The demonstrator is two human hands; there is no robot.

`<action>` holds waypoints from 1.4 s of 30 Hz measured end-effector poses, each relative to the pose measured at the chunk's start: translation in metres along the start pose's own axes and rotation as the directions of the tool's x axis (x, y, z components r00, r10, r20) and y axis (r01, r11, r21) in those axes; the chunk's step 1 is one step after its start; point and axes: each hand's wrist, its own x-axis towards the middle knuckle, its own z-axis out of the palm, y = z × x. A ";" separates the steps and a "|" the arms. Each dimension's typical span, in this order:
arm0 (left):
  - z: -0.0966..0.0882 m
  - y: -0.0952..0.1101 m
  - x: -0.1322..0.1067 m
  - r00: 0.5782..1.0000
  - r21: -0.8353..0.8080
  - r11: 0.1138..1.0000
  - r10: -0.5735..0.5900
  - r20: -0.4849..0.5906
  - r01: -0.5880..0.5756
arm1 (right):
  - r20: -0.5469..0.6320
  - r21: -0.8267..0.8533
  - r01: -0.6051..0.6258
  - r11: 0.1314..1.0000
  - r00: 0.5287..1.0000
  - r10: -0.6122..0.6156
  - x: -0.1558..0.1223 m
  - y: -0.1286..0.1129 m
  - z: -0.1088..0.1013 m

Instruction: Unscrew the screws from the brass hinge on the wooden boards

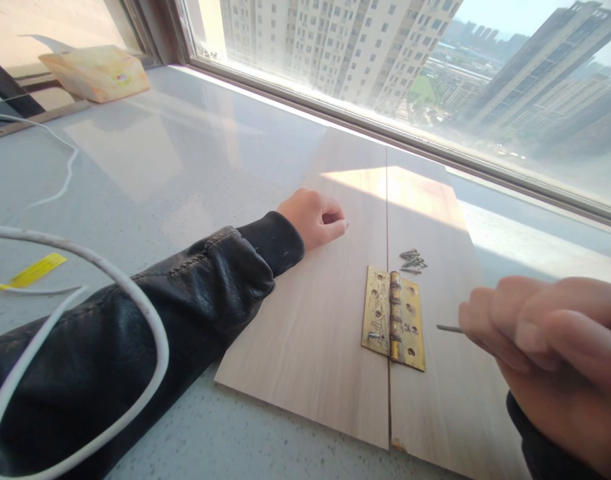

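My left hand [315, 217] rests on the left wooden board [305, 347] with its fingers curled in and the thumb against the index finger; nothing shows in it. A brass hinge [395, 317] lies unfolded across the seam between this board and the right wooden board [445, 400]. One screw [376, 337] sits at a lower hole of its left leaf. Just beyond the hinge is a small pile of screws [412, 260]. To its right, my closed right hand [550, 333] grips a screwdriver; only the thin metal shaft [449, 328] shows, pointing at the hinge, apart from it.
A white cable [158, 333] loops over my left sleeve, with a yellow tag [35, 270] beside it. A soft tissue pack [98, 73] stands at the far left. The window frame [335, 110] borders the speckled countertop [185, 427] behind the boards.
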 end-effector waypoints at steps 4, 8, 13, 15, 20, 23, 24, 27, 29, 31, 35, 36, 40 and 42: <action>0.000 0.001 0.000 1.000 -0.003 1.000 -0.009 -0.006 0.009 | 0.042 0.577 -0.234 0.782 0.965 0.258 -0.001 -0.003 0.009; 0.000 0.001 0.000 1.000 0.005 1.000 -0.003 -0.005 0.003 | 0.121 0.628 -0.271 0.729 0.960 0.253 -0.002 -0.007 0.020; 0.000 0.001 0.000 1.000 0.005 1.000 -0.003 -0.005 0.003 | 0.097 0.656 -0.251 0.711 0.963 0.251 -0.007 -0.008 0.023; 0.000 0.001 0.000 1.000 0.004 1.000 -0.006 -0.005 0.006 | 0.118 0.669 -0.244 0.702 0.967 0.224 -0.009 -0.008 0.022; 0.000 0.000 0.000 1.000 0.010 1.000 0.003 -0.013 -0.003 | 0.131 0.660 -0.240 0.712 0.970 0.206 -0.011 -0.006 0.022; 0.000 0.000 0.000 1.000 0.008 1.000 -0.004 -0.005 0.004 | 0.104 0.636 -0.217 0.741 0.975 0.196 -0.013 -0.004 0.025; 0.000 0.000 0.000 1.000 0.007 1.000 -0.009 -0.002 0.009 | 0.105 0.629 -0.209 0.749 0.977 0.184 -0.014 -0.004 0.025; 0.000 0.000 0.000 1.000 0.001 1.000 -0.011 -0.007 0.011 | 0.109 0.578 -0.183 0.795 0.983 0.147 -0.017 -0.003 0.025; 0.000 0.001 0.000 1.000 -0.002 1.000 -0.005 -0.009 0.005 | 0.090 0.534 -0.178 0.826 0.984 0.153 -0.019 -0.003 0.026; 0.000 0.001 0.000 1.000 -0.001 1.000 -0.004 -0.004 0.004 | 0.035 0.517 -0.162 0.840 0.985 0.169 -0.020 -0.001 0.027; 0.000 0.001 0.000 1.000 0.005 1.000 -0.009 0.008 0.009 | -0.089 0.546 -0.084 0.834 0.984 0.157 -0.019 0.007 0.030; 0.000 0.001 0.000 1.000 0.005 1.000 -0.011 0.009 0.011 | -0.100 0.555 -0.065 0.830 0.985 0.144 -0.019 0.010 0.030; 0.000 0.001 0.001 1.000 0.004 1.000 -0.007 0.007 0.007 | 0.007 0.626 -0.084 0.775 0.995 0.103 -0.018 0.010 0.029; 0.000 0.000 0.001 1.000 0.005 1.000 -0.001 0.006 0.001 | 0.077 0.658 -0.156 0.737 0.987 0.140 -0.018 0.006 0.029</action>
